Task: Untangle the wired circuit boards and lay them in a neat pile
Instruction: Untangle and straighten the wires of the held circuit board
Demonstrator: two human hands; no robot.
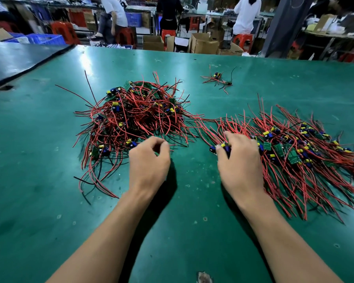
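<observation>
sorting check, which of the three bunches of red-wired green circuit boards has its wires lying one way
The right-hand bunch, which the right hand grips: its wires fan roughly parallel. The left heap is knotted; the small far cluster splays.

- The right grip (238,158) pinches a circuit board (212,149) at the laid-out pile's (294,154) edge.
- The left grip (149,160), fingers curled, sits beside the tangled heap (135,113) on the green tabletop (39,160).

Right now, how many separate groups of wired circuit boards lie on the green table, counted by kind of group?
Tangled heap: 1
Neat pile: 1
Small stray cluster: 1
Total: 3
</observation>
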